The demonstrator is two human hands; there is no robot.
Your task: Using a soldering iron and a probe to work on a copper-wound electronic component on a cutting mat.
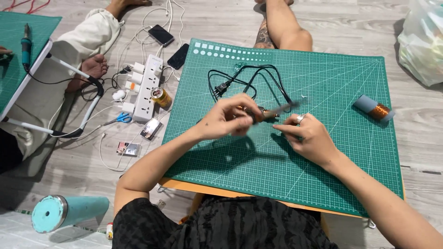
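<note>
Left hand (228, 117) grips soldering iron (265, 112) over mat (323, 83); right hand (307, 136) fingers pinched near its tip, contents unclear. Cord (249, 80) at 12 o'clock. Next likely needs steady tip handling.

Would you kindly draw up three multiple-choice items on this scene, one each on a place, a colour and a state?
1. Where does the copper wire spool lie?
A. on the cutting mat's right part
B. on the floor by the scissors
C. in the plastic bag

2. What colour are the scissors' handles?
A. red
B. blue
C. yellow

3. How is the soldering iron held?
A. lying free on the mat
B. in the left hand, right hand near its tip
C. hung from the power strip

Answers:
1 A: it rests on the green cutting mat, right of both hands.
2 B: blue loops show beside the power strip.
3 B: left fingers wrap its handle above the mat.
</note>
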